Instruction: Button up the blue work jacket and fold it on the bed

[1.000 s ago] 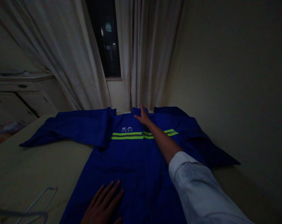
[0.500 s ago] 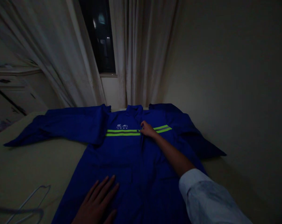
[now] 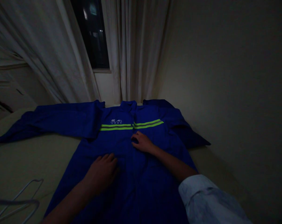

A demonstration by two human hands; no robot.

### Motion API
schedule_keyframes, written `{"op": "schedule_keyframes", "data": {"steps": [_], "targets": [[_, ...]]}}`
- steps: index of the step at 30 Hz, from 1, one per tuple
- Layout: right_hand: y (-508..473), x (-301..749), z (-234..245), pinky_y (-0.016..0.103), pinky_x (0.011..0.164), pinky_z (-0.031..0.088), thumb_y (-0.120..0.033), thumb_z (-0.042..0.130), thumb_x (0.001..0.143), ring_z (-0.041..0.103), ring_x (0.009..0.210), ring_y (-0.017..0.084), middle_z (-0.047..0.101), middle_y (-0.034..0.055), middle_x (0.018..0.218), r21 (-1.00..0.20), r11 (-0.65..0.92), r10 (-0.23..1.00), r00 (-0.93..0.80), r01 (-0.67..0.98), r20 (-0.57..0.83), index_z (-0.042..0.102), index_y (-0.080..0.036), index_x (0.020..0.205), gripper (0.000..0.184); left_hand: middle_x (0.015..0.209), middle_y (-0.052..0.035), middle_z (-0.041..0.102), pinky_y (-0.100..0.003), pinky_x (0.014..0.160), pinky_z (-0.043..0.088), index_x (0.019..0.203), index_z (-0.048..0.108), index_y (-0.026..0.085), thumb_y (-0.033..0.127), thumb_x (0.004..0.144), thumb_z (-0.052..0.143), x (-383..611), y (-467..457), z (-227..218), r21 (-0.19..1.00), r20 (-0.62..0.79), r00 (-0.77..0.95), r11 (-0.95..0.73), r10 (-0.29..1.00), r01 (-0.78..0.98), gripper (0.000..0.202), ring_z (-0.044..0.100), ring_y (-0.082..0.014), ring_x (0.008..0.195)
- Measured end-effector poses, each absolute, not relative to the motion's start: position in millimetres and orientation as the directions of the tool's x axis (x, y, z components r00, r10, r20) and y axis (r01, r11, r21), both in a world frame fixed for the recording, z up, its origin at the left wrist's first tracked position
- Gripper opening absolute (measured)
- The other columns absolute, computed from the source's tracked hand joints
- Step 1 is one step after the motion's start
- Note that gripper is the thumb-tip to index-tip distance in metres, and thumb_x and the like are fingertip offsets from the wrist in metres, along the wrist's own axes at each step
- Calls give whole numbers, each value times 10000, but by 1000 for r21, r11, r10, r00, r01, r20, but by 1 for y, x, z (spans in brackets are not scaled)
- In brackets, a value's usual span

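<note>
A blue jacket (image 3: 84,158) lies spread with its front up, its sleeves reaching out to both sides. Across its chest runs a yellow-green reflective band (image 3: 116,127), with a white printed logo just above. My right hand (image 3: 142,142) is over the front placket just below the band, thumb and forefinger curved with a gap between them. Lower and to the left, my left hand (image 3: 103,169) hovers over or rests on the jacket front; its fingers are loosely bent and hold nothing visible. Their tips are dim and partly hidden.
The jacket lies on a pale bed-like surface (image 3: 59,152). A white wire hanger (image 3: 16,202) sits at the lower left. Behind are long curtains (image 3: 143,53), a dark window (image 3: 93,40) and a bare wall (image 3: 220,77). A cabinet (image 3: 12,84) stands at the far left.
My right hand has come off the chest band and moved down the placket. My left hand has risen towards the middle, its fingers changing from spread to bent. The view has shifted slightly.
</note>
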State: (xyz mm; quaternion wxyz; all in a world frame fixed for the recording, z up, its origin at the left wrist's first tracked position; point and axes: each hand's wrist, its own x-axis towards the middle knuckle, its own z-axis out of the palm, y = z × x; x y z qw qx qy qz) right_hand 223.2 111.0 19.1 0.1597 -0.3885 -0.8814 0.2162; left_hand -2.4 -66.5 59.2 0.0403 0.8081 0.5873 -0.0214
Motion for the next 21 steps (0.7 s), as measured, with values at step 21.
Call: {"op": "schedule_keyframes", "data": {"steps": [21], "targets": [[108,233,6,280,801,507,-206,761,885,652,864,165,669,19,1005,-610,464,882,-395,642,256,688,-217,1000,136,1012,-62,754,-333,856,513,1038,664,233,351,1000,491,54,87,-12,785,252,5,-207,968,584,213,705,-230,944]]}}
